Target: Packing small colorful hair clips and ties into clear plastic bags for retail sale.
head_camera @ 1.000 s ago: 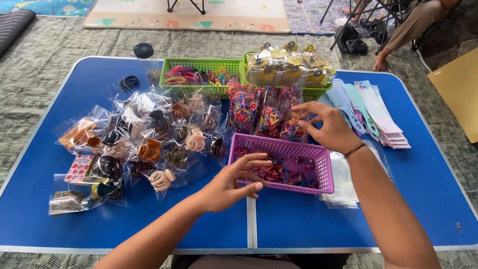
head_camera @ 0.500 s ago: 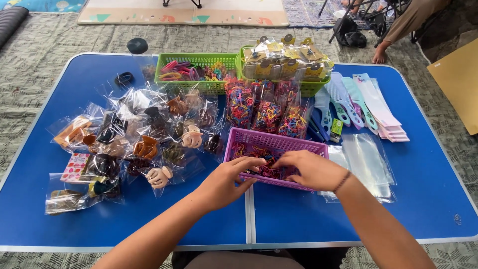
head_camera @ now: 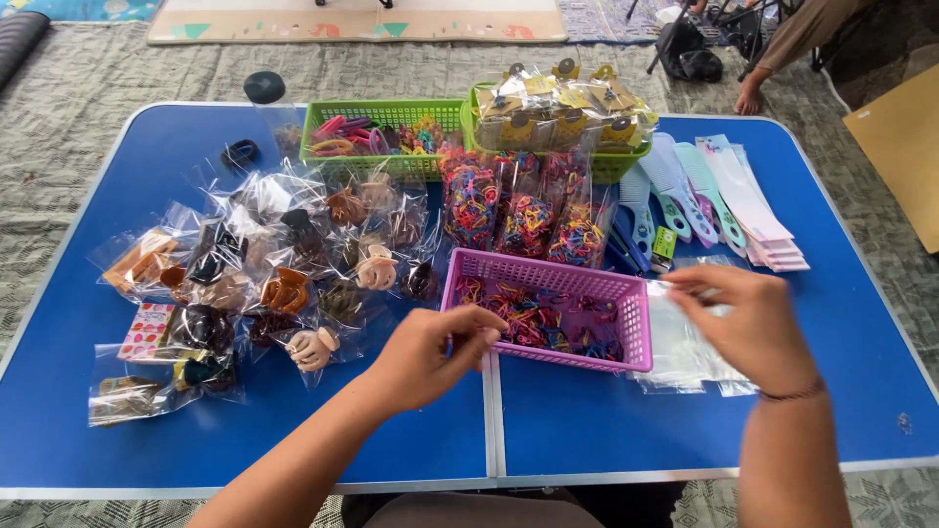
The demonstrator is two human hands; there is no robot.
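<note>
A pink plastic basket (head_camera: 638,332) sits near the table's front middle, with small coloured elastic hair bands (head_camera: 533,318) inside. My left hand (head_camera: 430,352) rests at the basket's near left corner, its fingertips pinched together on a few of the bands. To the right of the basket, my right hand (head_camera: 753,328) hovers over a stack of small clear plastic bags (head_camera: 680,357), with thumb and fingers pinching the top bag's edge.
Blue folding table (head_camera: 587,430). Bagged hair claws (head_camera: 284,284) spread over the left half. Two green baskets (head_camera: 381,161) stand at the back, with bagged bands (head_camera: 528,220) in front of them. Combs and card packs (head_camera: 714,196) lie at the right. Another person's arm (head_camera: 782,49) is on the floor beyond.
My right hand has left the pink basket and moved right, over the clear bags. My left hand has drawn back to the basket's near left corner with its fingers closed.
</note>
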